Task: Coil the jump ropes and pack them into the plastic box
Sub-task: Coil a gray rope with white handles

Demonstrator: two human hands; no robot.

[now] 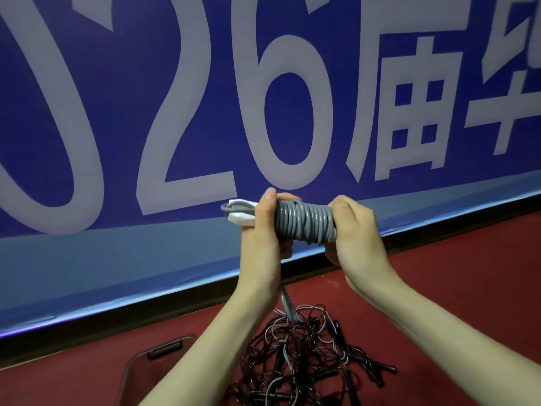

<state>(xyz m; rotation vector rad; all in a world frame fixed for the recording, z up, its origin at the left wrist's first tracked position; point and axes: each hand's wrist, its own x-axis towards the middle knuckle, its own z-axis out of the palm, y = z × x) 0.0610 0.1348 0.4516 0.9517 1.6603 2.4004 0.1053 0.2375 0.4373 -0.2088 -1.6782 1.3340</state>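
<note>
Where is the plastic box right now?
The plastic box sits at the bottom left on the red floor, left of the tangled ropes.

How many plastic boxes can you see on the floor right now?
1. The plastic box sits on the red floor at lower left, beside the tangled pile of jump ropes, partly cut off by the left forearm. Others may be out of frame.

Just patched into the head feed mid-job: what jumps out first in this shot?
The eye goes first to the grey jump rope, wound in tight turns around white handles and gripped at centre frame by the left hand and the right hand. Behind it a blue banner with huge white characters fills the upper frame. Below, a tangle of dark ropes lies on the red floor, with the plastic box at lower left.
</note>
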